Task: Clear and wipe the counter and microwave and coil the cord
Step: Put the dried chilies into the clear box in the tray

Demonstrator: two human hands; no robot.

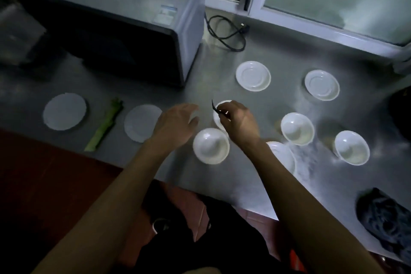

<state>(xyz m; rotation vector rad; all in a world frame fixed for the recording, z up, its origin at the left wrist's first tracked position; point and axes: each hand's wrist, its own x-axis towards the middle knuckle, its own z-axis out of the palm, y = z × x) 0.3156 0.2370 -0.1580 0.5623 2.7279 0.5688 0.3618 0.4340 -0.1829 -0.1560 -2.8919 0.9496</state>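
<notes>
Counter (255,49) holds four bowls, five plates, one microwave (124,18).

Both bare arms reach out over the counter (255,184), left hand (175,123) hovering palm-down with loose, relaxed fingers, right hand (239,118) just beside it, fingers curled in, pinching a thin dark scrap (215,108).

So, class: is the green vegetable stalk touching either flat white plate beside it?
Apart. The head view shows bare counter between the green stalk and each plate.
</notes>
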